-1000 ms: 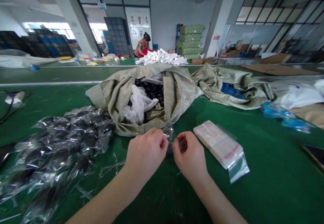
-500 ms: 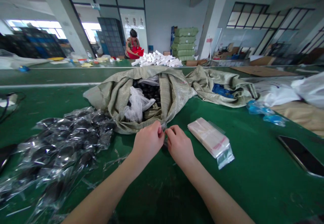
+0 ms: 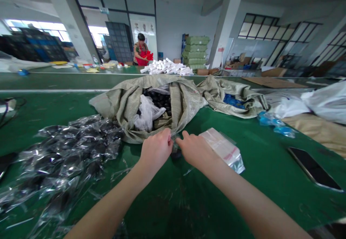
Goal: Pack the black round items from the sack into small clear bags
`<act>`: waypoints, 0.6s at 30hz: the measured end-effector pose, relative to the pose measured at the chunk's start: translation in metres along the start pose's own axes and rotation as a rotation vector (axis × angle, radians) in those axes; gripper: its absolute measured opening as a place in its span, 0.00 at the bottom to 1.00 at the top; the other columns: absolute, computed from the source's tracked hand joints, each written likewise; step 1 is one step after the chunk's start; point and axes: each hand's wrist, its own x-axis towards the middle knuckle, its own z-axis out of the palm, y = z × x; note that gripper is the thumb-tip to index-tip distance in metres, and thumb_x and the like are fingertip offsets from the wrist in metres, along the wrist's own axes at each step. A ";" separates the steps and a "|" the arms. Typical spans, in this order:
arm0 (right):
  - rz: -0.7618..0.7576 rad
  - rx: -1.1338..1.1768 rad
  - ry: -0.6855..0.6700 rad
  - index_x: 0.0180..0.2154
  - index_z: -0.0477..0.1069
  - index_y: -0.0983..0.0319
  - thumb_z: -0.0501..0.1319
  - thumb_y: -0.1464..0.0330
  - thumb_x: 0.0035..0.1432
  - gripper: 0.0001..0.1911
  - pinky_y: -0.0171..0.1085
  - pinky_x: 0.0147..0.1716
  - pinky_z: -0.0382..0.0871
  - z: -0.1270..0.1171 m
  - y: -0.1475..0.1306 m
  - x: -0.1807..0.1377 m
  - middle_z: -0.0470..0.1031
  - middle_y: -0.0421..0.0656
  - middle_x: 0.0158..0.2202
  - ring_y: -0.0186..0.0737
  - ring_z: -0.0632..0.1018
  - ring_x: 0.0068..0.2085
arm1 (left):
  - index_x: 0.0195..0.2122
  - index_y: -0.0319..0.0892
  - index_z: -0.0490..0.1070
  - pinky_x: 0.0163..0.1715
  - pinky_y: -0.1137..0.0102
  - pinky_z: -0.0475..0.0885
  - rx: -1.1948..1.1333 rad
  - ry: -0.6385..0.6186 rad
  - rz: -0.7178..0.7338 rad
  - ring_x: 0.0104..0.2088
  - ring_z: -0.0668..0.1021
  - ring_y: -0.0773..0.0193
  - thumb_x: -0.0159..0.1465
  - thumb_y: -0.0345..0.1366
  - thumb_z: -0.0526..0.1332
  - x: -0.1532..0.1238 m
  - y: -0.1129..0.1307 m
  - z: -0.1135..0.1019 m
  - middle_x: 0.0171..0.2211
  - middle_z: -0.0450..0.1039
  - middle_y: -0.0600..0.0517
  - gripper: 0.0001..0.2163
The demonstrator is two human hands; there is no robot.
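Observation:
My left hand point(image 3: 156, 150) and my right hand point(image 3: 195, 150) meet in front of me on the green table point(image 3: 259, 181). Both are closed in a pinch on a small clear plastic bag point(image 3: 175, 139) held between them, with something dark point(image 3: 177, 155) showing just below. An open woven sack point(image 3: 178, 102) full of black round pieces lies right behind my hands, with a crumpled white liner point(image 3: 147, 113) spilling out. A stack of empty clear bags point(image 3: 223, 149) rests by my right hand.
A heap of filled clear bags with black pieces point(image 3: 70, 152) covers the left. A second sack with blue items point(image 3: 232, 100), a phone point(image 3: 313, 168) and white sheets point(image 3: 324, 102) lie to the right. A person in red point(image 3: 142, 53) works at a far table beside white boxes point(image 3: 167, 67).
My hands have come closer together and moved a little away from me toward the sack, still pinching the small bag. The view shifted slightly right.

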 end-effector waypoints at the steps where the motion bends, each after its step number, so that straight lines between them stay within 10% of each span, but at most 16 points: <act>1: -0.019 -0.012 0.013 0.40 0.73 0.60 0.54 0.75 0.61 0.11 0.37 0.26 0.63 -0.001 0.000 0.000 0.73 0.49 0.39 0.45 0.79 0.33 | 0.33 0.44 0.68 0.25 0.70 0.58 -0.003 0.002 -0.003 0.29 0.77 0.61 0.62 0.32 0.55 0.000 -0.001 0.000 0.29 0.75 0.51 0.04; 18: -0.106 0.153 0.417 0.36 0.74 0.62 0.54 0.69 0.63 0.10 0.37 0.23 0.62 0.033 0.008 -0.006 0.73 0.44 0.34 0.38 0.76 0.27 | 0.27 0.44 0.68 0.25 0.70 0.57 -0.164 0.091 -0.124 0.27 0.76 0.63 0.62 0.35 0.56 0.006 -0.010 0.003 0.25 0.73 0.53 0.07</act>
